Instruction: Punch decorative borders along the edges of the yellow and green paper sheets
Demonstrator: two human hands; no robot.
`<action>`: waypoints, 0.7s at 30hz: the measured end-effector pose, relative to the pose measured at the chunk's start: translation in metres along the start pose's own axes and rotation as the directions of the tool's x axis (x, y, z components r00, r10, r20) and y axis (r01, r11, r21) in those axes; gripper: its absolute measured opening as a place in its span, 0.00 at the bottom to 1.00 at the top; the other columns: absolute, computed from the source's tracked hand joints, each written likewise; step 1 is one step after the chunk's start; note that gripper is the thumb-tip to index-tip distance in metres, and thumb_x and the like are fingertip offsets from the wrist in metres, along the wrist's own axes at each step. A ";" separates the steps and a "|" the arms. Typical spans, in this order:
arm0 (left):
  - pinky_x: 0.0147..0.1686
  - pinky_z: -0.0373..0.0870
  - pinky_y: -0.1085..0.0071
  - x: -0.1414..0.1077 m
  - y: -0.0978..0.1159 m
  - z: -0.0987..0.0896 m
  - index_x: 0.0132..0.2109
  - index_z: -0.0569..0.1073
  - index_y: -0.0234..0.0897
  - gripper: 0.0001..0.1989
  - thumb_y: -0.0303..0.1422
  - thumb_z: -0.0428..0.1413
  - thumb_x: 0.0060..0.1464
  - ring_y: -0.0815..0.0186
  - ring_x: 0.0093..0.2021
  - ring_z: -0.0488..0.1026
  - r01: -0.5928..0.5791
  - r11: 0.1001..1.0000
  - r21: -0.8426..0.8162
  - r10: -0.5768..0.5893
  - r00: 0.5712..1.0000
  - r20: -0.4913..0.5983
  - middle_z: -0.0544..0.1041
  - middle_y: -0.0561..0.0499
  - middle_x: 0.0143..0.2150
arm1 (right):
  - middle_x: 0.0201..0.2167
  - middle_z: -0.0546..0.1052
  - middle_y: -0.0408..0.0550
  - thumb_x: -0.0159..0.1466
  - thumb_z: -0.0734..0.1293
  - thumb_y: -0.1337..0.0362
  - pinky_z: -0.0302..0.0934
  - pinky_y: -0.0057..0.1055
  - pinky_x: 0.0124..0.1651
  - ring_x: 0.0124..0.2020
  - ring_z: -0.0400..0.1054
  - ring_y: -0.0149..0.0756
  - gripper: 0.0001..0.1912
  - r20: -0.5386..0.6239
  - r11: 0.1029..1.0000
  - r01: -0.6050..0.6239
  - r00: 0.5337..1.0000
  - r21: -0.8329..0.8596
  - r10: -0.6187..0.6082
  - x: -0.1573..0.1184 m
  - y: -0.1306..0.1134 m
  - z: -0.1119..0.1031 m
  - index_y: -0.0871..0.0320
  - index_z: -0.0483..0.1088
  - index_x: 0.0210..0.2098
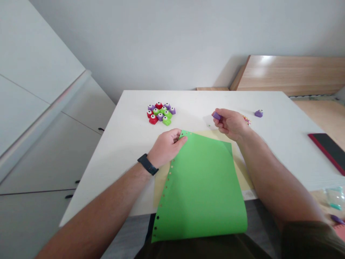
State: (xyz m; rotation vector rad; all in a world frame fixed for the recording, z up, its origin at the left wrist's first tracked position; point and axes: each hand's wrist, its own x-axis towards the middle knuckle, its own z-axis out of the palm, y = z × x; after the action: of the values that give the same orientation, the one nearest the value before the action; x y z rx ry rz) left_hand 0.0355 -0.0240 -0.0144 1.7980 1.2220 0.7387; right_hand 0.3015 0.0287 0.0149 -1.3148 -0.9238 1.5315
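My left hand [165, 147] pinches the top edge of a green paper sheet [199, 190], which has small star-shaped holes along its left edge and top corner. A black wristband [147, 164] circles that wrist. The sheet partly covers a pale yellow paper sheet [240, 172]. My right hand [230, 124] grips a small purple craft punch [216, 116] between its fingers and thumb, just above the green sheet. Close to its knuckles lie tiny coloured paper bits [247, 120]. Beyond them stands another purple craft punch [259, 113].
Several red, green and purple craft punches [161, 113] stand grouped on the white table [121, 144]. A black-and-red flat case [327, 151] lies at the right, near a clear plastic bag [334, 198]. White cabinets [40, 144] stand to the left.
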 end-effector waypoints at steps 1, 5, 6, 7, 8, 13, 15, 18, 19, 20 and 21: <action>0.24 0.53 0.72 0.000 0.000 0.000 0.31 0.64 0.39 0.14 0.41 0.54 0.63 0.71 0.23 0.60 0.001 1.000 -0.002 -0.001 1.000 0.000 0.63 0.58 0.24 | 0.21 0.66 0.43 0.63 0.68 0.57 0.33 0.25 0.14 0.17 0.51 0.26 0.11 -0.017 1.000 -0.017 1.000 0.020 0.017 0.000 -0.001 -0.001 0.57 0.66 0.30; 0.24 0.53 0.73 0.000 0.001 0.000 0.32 0.64 0.39 0.14 0.41 0.54 0.63 0.71 0.23 0.60 0.010 1.000 -0.016 -0.010 1.000 0.002 0.64 0.59 0.24 | 0.21 0.65 0.42 0.65 0.67 0.53 0.33 0.25 0.14 0.17 0.50 0.26 0.14 0.021 0.994 -0.081 0.997 0.079 0.079 0.003 -0.003 -0.005 0.56 0.66 0.31; 0.24 0.54 0.73 0.000 0.001 0.000 0.32 0.64 0.39 0.14 0.40 0.54 0.63 0.71 0.23 0.61 0.013 1.000 -0.024 -0.013 1.000 0.005 0.65 0.59 0.24 | 0.21 0.65 0.41 0.65 0.67 0.52 0.33 0.25 0.14 0.17 0.50 0.26 0.15 0.038 0.993 -0.088 0.996 0.084 0.085 0.003 -0.003 -0.006 0.56 0.66 0.31; 0.24 0.54 0.73 0.000 0.002 0.000 0.32 0.64 0.39 0.14 0.40 0.54 0.62 0.71 0.24 0.61 0.016 0.999 -0.029 -0.015 1.000 0.007 0.65 0.59 0.24 | 0.20 0.64 0.41 0.66 0.66 0.51 0.33 0.25 0.14 0.17 0.49 0.26 0.15 0.052 0.992 -0.093 0.995 0.087 0.089 0.004 -0.002 -0.006 0.56 0.67 0.32; 0.24 0.54 0.73 0.000 0.002 0.000 0.32 0.64 0.39 0.13 0.40 0.54 0.62 0.71 0.24 0.61 0.018 0.999 -0.033 -0.018 1.000 0.008 0.65 0.59 0.24 | 0.20 0.63 0.41 0.67 0.65 0.50 0.32 0.25 0.14 0.17 0.49 0.26 0.16 0.065 0.991 -0.099 0.994 0.092 0.093 0.004 -0.002 -0.007 0.56 0.67 0.32; 0.24 0.53 0.73 0.000 0.001 0.000 0.32 0.64 0.39 0.14 0.40 0.54 0.63 0.71 0.24 0.60 0.021 1.000 -0.023 -0.021 1.000 0.002 0.65 0.59 0.24 | 0.20 0.59 0.40 0.69 0.60 0.49 0.33 0.25 0.14 0.16 0.46 0.27 0.17 0.136 0.981 -0.137 0.984 0.141 0.118 0.005 -0.003 -0.010 0.55 0.69 0.37; 0.24 0.53 0.73 0.000 0.001 0.000 0.32 0.64 0.39 0.14 0.40 0.54 0.63 0.71 0.24 0.61 0.014 1.000 -0.015 -0.014 1.000 0.001 0.65 0.58 0.24 | 0.19 0.57 0.39 0.69 0.59 0.50 0.33 0.26 0.14 0.16 0.45 0.28 0.16 0.147 0.975 -0.156 0.980 0.159 0.133 0.004 -0.004 -0.010 0.55 0.69 0.37; 0.24 0.53 0.72 0.001 0.000 0.001 0.32 0.64 0.39 0.14 0.40 0.54 0.62 0.71 0.24 0.60 0.008 1.000 -0.009 -0.008 1.000 -0.002 0.65 0.58 0.24 | 0.17 0.56 0.38 0.69 0.58 0.52 0.33 0.26 0.14 0.16 0.44 0.29 0.15 0.160 0.970 -0.175 0.976 0.170 0.148 0.003 -0.006 -0.011 0.55 0.70 0.39; 0.24 0.53 0.72 0.001 0.000 0.000 0.32 0.64 0.39 0.14 0.40 0.55 0.62 0.71 0.24 0.60 0.009 1.000 -0.009 -0.009 1.000 -0.001 0.65 0.58 0.24 | 0.17 0.56 0.38 0.68 0.59 0.53 0.33 0.26 0.15 0.16 0.43 0.28 0.14 0.165 0.968 -0.180 0.975 0.173 0.151 0.003 -0.006 -0.011 0.55 0.70 0.39; 0.24 0.53 0.72 0.001 0.000 0.000 0.32 0.64 0.39 0.14 0.40 0.54 0.63 0.71 0.24 0.60 0.011 1.000 -0.011 -0.011 1.000 0.000 0.65 0.58 0.24 | 0.17 0.56 0.38 0.68 0.59 0.53 0.33 0.26 0.15 0.16 0.43 0.28 0.14 0.169 0.967 -0.184 0.973 0.177 0.155 0.003 -0.006 -0.011 0.55 0.70 0.39; 0.24 0.53 0.73 0.000 0.000 0.000 0.32 0.64 0.39 0.14 0.40 0.55 0.62 0.71 0.23 0.60 0.014 1.000 -0.011 -0.014 1.000 0.001 0.64 0.58 0.24 | 0.17 0.56 0.38 0.67 0.59 0.53 0.33 0.26 0.15 0.16 0.43 0.28 0.14 0.171 0.965 -0.188 0.973 0.183 0.157 0.003 -0.006 -0.011 0.56 0.70 0.39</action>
State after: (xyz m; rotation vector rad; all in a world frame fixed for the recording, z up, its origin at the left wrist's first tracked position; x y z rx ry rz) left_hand 0.0361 -0.0238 -0.0142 1.7796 1.2262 0.7349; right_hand 0.3136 0.0331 0.0183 -1.1696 -0.7443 1.8331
